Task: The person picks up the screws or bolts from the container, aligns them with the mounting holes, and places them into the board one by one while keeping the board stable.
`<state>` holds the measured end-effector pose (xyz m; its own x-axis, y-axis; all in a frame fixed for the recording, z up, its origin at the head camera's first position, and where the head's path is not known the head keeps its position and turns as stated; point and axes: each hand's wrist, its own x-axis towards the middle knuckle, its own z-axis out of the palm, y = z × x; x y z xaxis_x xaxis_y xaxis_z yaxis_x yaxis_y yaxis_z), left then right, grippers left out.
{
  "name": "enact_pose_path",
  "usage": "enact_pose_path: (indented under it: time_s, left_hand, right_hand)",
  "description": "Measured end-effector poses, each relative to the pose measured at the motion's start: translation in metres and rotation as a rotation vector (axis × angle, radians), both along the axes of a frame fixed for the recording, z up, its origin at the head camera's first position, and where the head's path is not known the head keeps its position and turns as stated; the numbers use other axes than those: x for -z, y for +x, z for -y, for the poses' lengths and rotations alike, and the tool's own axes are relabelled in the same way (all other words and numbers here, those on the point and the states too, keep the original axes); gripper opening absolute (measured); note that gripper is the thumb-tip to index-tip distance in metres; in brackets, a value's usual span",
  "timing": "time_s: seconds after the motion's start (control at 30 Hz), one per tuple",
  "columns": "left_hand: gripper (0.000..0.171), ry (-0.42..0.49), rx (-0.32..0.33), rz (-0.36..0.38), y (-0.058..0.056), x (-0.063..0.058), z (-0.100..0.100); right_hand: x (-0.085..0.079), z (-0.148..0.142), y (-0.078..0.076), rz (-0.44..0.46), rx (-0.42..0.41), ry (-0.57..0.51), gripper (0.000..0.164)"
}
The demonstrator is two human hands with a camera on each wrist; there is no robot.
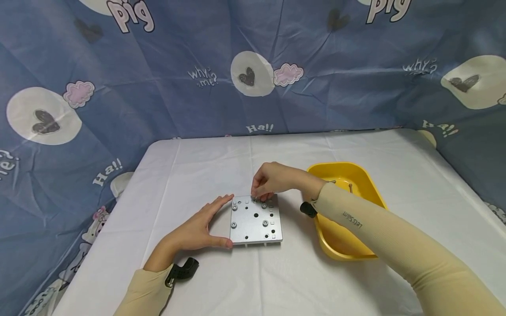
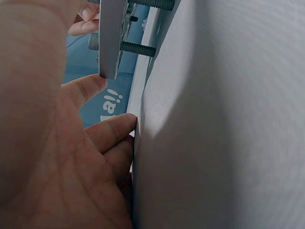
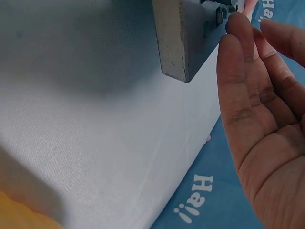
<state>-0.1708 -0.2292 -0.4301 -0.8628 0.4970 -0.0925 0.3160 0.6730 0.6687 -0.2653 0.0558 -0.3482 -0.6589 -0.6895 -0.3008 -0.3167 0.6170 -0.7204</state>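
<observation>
You're spreading your left grip (image 1: 197, 226) against the plate (image 1: 254, 230) on the white worktop (image 1: 213, 281), curling your right grip (image 1: 270, 179) at its 12 o'clock edge; I can't tell if it's pinching. A yellow tray (image 1: 336, 251) is sitting at 3 o'clock, a curtain (image 1: 197, 101) hanging at 12.

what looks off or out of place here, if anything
Nothing looks spilled or plainly damaged. One mild oddity: the plate stands raised above the table instead of lying flat, with bolts poking out beneath it.
</observation>
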Motion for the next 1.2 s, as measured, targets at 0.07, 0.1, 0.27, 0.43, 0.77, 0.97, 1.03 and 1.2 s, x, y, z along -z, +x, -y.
enact_pose_path:
  time_s: [0.07,0.1,0.27,0.43,0.77,0.97,1.03,1.2]
  left_hand:
    - [0.124,0.0,-0.001,0.0,0.0,0.0,0.0]
    - [0.124,0.001,-0.001,0.001,0.0,0.0,0.0]
    - [0.125,-0.001,0.001,0.0,0.001,0.0,-0.001]
    - [0.125,-0.003,0.001,-0.002,0.001,0.0,-0.001]
    - [0.124,-0.006,-0.008,0.004,0.0,-0.001,0.0]
    - [0.125,0.008,0.004,0.003,-0.001,0.0,0.0]
    - [0.125,0.011,0.006,0.005,-0.001,0.0,0.0]
    - [0.125,0.009,0.004,0.004,-0.002,0.0,0.0]
  right_hand:
    - [-0.001,-0.001,0.0,-0.005,-0.003,-0.002,0.011]
    - [-0.001,-0.002,0.001,-0.009,-0.004,-0.003,0.011]
    - [-0.003,-0.006,0.001,-0.011,-0.011,-0.009,0.012]
    - [-0.004,-0.01,0.0,-0.009,-0.01,-0.013,0.013]
    - [-0.013,-0.02,-0.003,-0.023,0.003,-0.011,0.015]
    - [-0.018,-0.03,-0.003,-0.035,0.006,-0.017,0.019]
    - [-0.019,-0.033,-0.004,-0.033,0.014,-0.02,0.018]
    - [-0.02,-0.042,-0.005,-0.017,0.041,-0.024,0.018]
